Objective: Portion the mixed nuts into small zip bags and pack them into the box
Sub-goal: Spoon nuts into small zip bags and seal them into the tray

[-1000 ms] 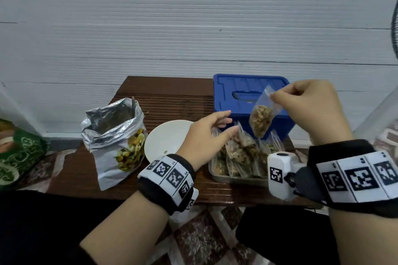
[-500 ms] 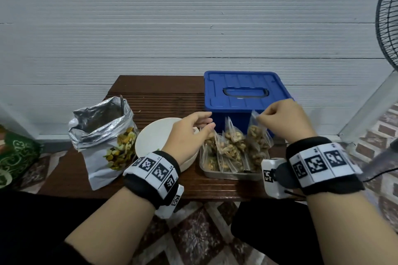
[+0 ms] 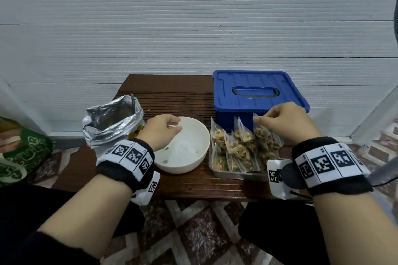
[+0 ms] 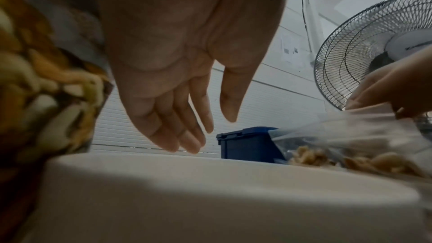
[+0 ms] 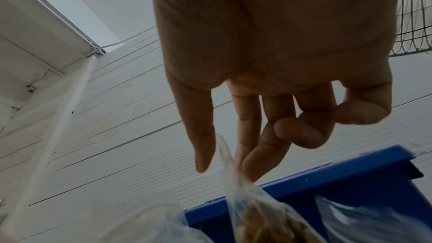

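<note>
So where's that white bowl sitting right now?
In the head view the white bowl sits on the table's middle, between the foil bag on its left and the metal tray on its right.

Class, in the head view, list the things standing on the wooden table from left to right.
Foil bag of mixed nuts → white bowl → metal tray of filled zip bags. The blue box stands behind the tray.

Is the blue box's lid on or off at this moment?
On. The blue lid sits flat over the blue box, covering its whole top, handle recess showing.
</note>
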